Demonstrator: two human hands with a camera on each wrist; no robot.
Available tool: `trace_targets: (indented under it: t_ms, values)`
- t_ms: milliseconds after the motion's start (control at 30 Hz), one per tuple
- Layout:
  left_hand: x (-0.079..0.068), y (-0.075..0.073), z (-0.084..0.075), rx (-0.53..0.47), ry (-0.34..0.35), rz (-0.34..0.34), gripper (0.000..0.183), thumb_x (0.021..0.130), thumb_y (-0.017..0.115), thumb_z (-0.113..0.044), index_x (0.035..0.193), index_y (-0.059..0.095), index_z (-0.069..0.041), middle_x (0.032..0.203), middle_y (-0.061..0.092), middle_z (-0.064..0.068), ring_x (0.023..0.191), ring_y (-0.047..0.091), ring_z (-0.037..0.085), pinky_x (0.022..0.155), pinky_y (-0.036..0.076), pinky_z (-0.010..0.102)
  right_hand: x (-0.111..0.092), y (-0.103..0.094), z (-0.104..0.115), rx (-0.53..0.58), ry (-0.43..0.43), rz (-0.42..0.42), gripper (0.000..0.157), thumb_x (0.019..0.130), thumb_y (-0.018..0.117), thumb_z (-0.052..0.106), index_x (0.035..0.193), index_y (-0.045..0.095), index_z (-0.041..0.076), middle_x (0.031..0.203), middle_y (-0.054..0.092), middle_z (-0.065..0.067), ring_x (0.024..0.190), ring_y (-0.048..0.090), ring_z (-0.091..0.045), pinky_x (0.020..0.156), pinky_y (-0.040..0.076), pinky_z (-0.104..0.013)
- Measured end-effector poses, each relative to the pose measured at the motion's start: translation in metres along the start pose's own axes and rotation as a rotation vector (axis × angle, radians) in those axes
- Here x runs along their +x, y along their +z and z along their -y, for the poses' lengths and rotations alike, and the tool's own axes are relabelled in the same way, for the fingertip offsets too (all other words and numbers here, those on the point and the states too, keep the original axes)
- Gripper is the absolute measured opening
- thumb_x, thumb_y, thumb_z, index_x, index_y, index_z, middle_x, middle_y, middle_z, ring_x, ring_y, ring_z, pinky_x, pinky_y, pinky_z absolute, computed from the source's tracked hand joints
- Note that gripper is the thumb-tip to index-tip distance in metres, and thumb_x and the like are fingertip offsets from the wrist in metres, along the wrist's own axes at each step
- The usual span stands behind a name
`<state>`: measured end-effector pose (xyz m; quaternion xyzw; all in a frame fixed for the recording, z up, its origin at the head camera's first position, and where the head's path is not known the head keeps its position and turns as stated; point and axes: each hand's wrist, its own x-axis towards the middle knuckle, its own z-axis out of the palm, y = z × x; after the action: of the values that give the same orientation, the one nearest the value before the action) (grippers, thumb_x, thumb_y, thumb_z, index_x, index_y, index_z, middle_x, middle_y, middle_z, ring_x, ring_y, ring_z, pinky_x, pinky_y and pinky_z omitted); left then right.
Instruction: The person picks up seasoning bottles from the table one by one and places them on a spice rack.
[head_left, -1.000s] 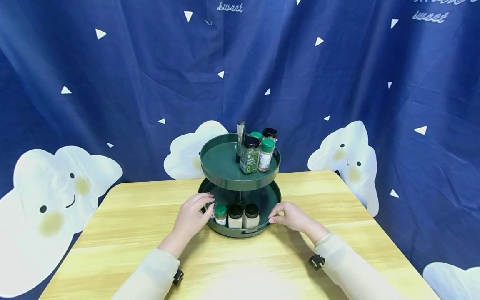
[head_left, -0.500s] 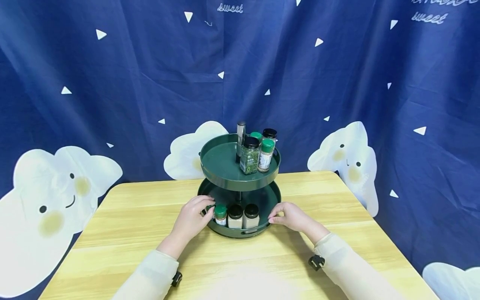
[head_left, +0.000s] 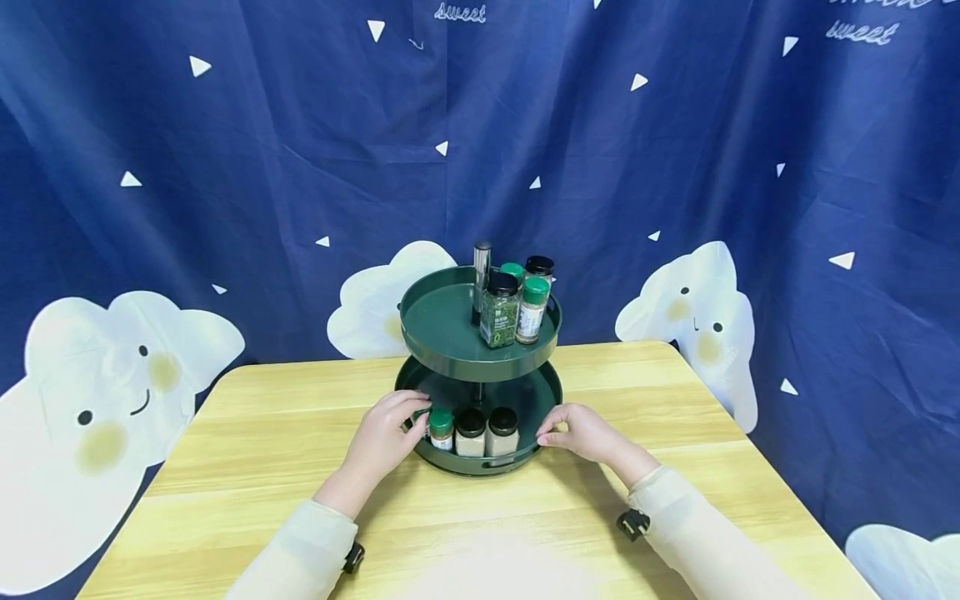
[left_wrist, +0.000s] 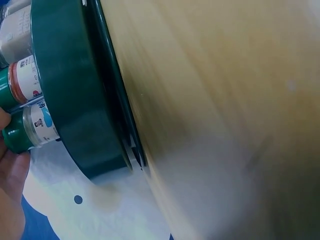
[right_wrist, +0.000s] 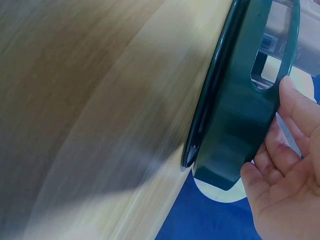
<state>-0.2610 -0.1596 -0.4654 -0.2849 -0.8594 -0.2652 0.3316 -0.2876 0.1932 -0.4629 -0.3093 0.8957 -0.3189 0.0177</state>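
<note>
On the wooden table [head_left: 480,525] stands a dark green two-tier turntable rack. With my left hand [head_left: 384,429] I pinch the green cap of a small spice jar [left_wrist: 42,122] at the left of the lower tray [head_left: 457,464]. Most of that jar is hidden by my fingers in the head view. Beside it sit another green-capped spice jar [head_left: 441,430] and two black-capped jars of pale powder, one in the middle [head_left: 470,434] and one on the right [head_left: 502,432]. My right hand [head_left: 581,432] holds the lower tray's right rim, its fingertips at the wall [right_wrist: 250,120].
The upper tray [head_left: 438,317] overhangs the lower one. It bears a tall silver cylinder [head_left: 482,279], a black-capped jar of green herbs [head_left: 499,312], a green-capped jar [head_left: 532,312] and two more jars behind. A blue curtain [head_left: 525,108] hangs behind the table.
My left fingers have dropped slightly at the green-capped spice jar, whose cap now shows between them. The right hand stays at the rim, and the other jars have not moved.
</note>
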Motion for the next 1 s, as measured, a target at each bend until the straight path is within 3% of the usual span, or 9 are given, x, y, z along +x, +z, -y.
trace_targets:
  t_ms: [1000]
  values:
    - [-0.0021, -0.0032, -0.0023, 0.044, 0.009, 0.006, 0.017, 0.083, 0.078, -0.006, 0.100, 0.077, -0.009, 0.109, 0.072, 0.003, 0.105, 0.066, 0.024, 0.092, 0.056, 0.039, 0.0006, -0.0002, -0.0007, -0.005, 0.010, -0.002, 0.005, 0.085, 0.079, 0.017, 0.086, 0.079, 0.012, 0.088, 0.071, 0.006, 0.090, 0.066, -0.018, 0.088, 0.054, -0.047]
